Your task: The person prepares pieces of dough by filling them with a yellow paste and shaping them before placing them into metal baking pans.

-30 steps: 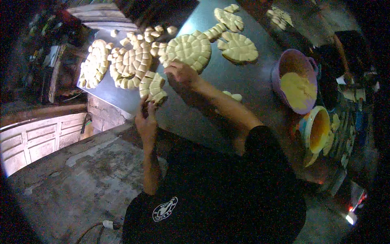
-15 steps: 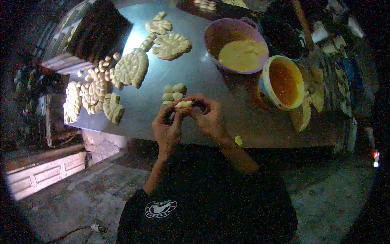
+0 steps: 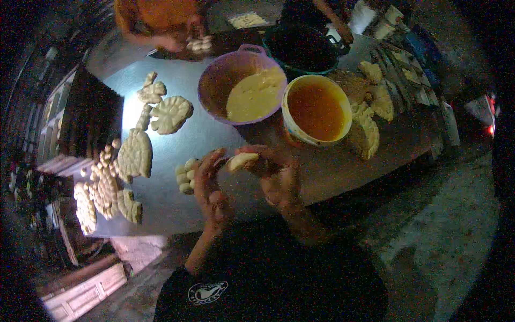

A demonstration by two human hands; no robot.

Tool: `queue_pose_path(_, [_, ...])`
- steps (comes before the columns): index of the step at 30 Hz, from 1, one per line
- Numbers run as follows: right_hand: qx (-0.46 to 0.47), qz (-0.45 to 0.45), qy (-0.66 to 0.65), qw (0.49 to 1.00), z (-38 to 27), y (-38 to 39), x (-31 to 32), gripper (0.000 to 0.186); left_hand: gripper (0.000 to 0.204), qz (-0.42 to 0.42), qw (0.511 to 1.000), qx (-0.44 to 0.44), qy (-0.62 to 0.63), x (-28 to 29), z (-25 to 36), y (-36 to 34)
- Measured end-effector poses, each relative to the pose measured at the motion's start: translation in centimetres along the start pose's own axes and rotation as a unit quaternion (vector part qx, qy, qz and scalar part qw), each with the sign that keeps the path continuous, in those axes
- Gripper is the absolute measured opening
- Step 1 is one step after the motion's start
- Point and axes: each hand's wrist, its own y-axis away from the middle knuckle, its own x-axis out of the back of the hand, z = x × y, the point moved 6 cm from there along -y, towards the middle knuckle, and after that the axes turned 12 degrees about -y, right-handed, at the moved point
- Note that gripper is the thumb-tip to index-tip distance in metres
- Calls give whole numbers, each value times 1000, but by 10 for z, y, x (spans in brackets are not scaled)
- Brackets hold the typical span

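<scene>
In front of me, over the metal table [image 3: 177, 212], my right hand [image 3: 276, 177] pinches a small, pale, flattened dough piece [image 3: 242, 161] between thumb and fingers. My left hand [image 3: 210, 188] is just left of it, fingers raised and apart, with a gap to the dough. A small cluster of dough balls [image 3: 186, 174] lies beside my left fingers, partly covered by them. Farther left are several large segmented dough shapes, among them an oval one [image 3: 135, 155] and a rounded one [image 3: 170, 114].
A purple basin [image 3: 206, 107] with yellow batter stands beyond my hands. Next to it are a white bucket [image 3: 346, 115] of orange liquid and a dark tub [image 3: 300, 64]. Flat tan pieces [image 3: 367, 134] lie at right. Across the table a person in orange [image 3: 161, 21] handles small dough pieces.
My view has turned right, shifting the table contents leftward and down. My left hand has come away from the dough piece, which stays in my right fingers. The person in orange has come into view.
</scene>
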Motion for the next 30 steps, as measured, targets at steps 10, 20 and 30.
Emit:
queue_pose_path(10, [-139,-77,1,987,38,-58,-52,87,58,-62,993,69,70,-1,-65,-57])
queue_pose_path(20, [126,-93,579,800,-32,-263,110,25,49,-72,988,90,104,7,-135,-107])
queue_pose_path(30, [-319,-59,694,642,-3,-333,342,85,43,-24,957,283,-57,48,-139,-111])
